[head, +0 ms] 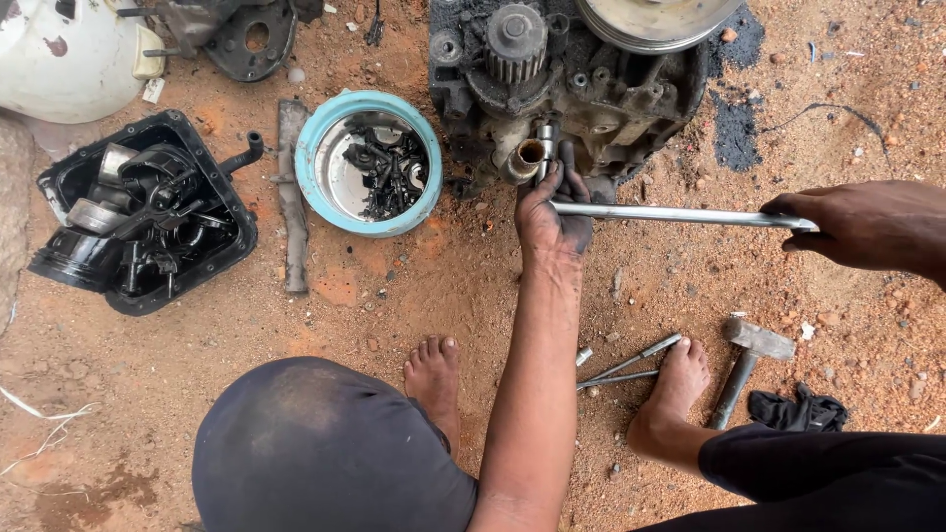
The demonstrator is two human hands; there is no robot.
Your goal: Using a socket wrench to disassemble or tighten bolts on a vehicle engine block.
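The long steel wrench bar (pixel 680 214) lies level across the right of the head view, its near end at the lower edge of a greasy engine block (pixel 567 89) that sits on the red dirt ground (pixel 394 296). The left hand (pixel 554 219) is closed around the socket end (pixel 545 148) of the bar, fingers blackened with oil, pressed right against the block. The right hand (pixel 867 225) is wrapped around the far end of the bar, well apart from the left. Two bare feet rest on the dirt below (the right foot (pixel 675 389) just beside two thin metal rods (pixel 626 366)). A hammer (pixel 749 360) lies near that foot, with a dark rag (pixel 798 409) beside its handle. Left of the block stands a round blue-rimmed bowl (pixel 313 163) holding small dark parts, and farther left a black oil pan (pixel 227 246) is filled with engine pieces. A white tank (pixel 59 59) shows in the top left corner.
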